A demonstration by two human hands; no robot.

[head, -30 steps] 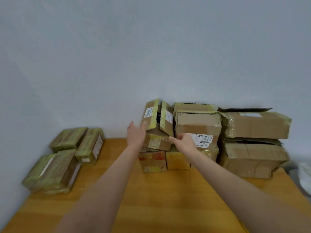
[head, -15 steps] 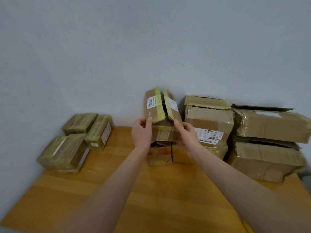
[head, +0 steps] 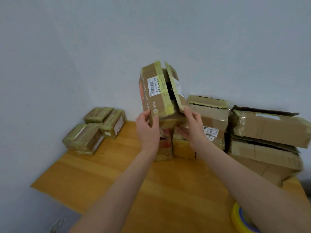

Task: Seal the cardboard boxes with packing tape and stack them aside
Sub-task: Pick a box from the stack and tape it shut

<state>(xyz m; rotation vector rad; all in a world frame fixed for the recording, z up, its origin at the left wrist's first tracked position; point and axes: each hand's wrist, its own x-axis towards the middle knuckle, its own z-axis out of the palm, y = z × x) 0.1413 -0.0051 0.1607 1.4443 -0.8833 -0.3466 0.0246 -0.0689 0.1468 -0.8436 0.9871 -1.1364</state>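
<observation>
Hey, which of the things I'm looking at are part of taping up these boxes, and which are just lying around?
Job: open-flapped box, gripped by left hand and right hand; unsealed boxes at right; taped boxes at left; tape roll.
Lying about: only a blurred pale object beside the table, lower left, unidentifiable.

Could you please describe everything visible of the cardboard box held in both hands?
The held box is worn brown cardboard with yellowish tape along its flap edges and a white barcode label on the left flap. Its two flaps stand apart, unsealed, with a dark gap between. It is tilted, flaps toward the camera, above the stacked boxes at the back of the table. The left hand grips its lower left corner; the right hand grips its lower right, thumb on the right flap's edge.
</observation>
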